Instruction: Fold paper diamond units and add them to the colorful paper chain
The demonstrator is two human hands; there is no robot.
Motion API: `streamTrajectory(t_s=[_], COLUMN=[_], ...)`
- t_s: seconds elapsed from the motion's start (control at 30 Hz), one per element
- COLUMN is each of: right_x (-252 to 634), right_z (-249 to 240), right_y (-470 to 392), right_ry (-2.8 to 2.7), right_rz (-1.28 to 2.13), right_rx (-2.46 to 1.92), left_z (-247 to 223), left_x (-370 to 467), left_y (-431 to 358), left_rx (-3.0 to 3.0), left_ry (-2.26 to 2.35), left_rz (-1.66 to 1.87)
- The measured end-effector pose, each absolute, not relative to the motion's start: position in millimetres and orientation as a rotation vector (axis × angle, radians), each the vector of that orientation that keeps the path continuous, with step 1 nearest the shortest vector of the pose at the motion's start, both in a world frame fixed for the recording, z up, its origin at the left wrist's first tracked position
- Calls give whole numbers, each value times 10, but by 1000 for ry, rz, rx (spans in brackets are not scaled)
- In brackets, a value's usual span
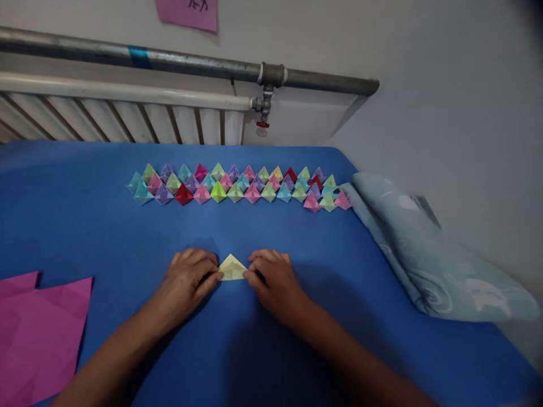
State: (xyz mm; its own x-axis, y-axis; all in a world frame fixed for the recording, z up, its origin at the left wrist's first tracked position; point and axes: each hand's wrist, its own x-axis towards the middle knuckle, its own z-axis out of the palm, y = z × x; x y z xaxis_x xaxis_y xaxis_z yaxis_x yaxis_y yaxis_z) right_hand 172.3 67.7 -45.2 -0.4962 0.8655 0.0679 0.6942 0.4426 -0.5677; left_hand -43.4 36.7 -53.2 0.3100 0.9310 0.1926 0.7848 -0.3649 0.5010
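A small pale yellow paper (232, 268), folded into a triangle with its point away from me, lies on the blue surface (169, 232). My left hand (189, 275) pinches its left corner between thumb and fingers. At the right corner my right hand (271, 278) does the same, its fingers curled. Farther back stand rows of small folded paper boats (218, 191) in green, pink, blue, purple, red and yellow.
Large creased pink paper sheets (42, 339) lie at the left. On the right edge rests a folded light blue patterned cloth (424, 254). A white radiator (127, 121) and metal pipe (190, 63) run along the back wall.
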Motion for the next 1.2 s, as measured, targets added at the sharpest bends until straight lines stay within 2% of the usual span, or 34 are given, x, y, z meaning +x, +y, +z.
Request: streamTrajectory(t_s=[0.93,1.2], right_x=[1669,1677], right_z=[-517,-480], right_y=[684,695], right_ry=[-2346,-2423], right_rz=[528,499], right_rx=[-1353,-1391], left_z=[-623,-589], left_x=[-320,-303], left_y=[352,367], left_rx=[2378,2608], left_ry=[1834,1568], left_rz=[640,644])
